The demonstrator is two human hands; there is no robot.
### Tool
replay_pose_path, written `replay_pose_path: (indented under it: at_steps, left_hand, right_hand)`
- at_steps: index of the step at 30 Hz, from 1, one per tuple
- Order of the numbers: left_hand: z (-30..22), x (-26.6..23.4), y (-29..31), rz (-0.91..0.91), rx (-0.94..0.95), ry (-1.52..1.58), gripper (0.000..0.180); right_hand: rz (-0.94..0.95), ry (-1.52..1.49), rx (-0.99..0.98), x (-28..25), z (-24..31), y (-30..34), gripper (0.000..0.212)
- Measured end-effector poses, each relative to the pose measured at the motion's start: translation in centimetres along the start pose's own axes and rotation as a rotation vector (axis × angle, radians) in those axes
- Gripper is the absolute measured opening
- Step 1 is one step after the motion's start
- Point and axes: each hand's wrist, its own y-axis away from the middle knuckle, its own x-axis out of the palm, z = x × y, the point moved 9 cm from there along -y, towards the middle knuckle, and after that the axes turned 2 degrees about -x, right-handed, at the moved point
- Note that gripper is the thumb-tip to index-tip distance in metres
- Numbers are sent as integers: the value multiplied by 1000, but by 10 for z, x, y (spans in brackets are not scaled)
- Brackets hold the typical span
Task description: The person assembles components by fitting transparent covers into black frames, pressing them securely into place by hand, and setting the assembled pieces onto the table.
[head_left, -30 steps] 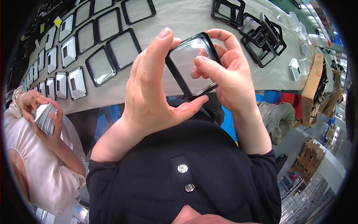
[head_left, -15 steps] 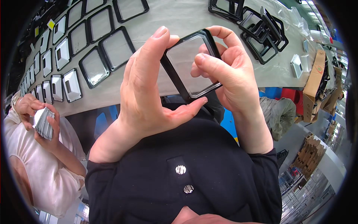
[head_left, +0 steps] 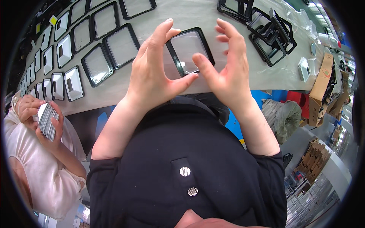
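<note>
A black rectangular frame with rounded corners and a clear pane [head_left: 188, 47] lies on the grey table, between my two hands. My left hand [head_left: 150, 72] is open on its left side, thumb and fingers spread wide; the fingertips are by the frame's far left corner, and I cannot tell whether they touch it. Off the frame's right side, my right hand [head_left: 228, 74] is also open, its fingers raised and slightly blurred. The right thumb tip is over the near right part of the frame. Neither hand holds anything.
Rows of similar black frames [head_left: 121, 46] and white-centred pieces [head_left: 73, 83] cover the table's left. Black frames [head_left: 268, 36] are heaped at far right, near a white piece [head_left: 303, 69] and a cardboard box [head_left: 320, 89]. At left, another person's hands hold a stack of thin pieces [head_left: 48, 122].
The black frame, held up between both hands before, is now down on the table and released. My right hand has drawn off it to the right, and both hands have opened.
</note>
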Motion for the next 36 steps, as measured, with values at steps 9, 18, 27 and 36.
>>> replay_pose_path:
  at_steps: [9,18,27,36]
  left_hand:
    - [1,7,-8,80,-32,-152,89]
    - [-7,5,-15,245,18,-630,52]
    - [10,-34,-20,201,-54,-738,50]
    - [-23,-5,-32,155,27,-644,53]
  right_hand:
    - [253,967,-561,39,17,25,40]
    - [-8,714,-485,-10,13,-25,32]
    - [-63,1006,-525,-41,-27,-69,41]
    - [7,920,-532,-88,-24,-50,44]
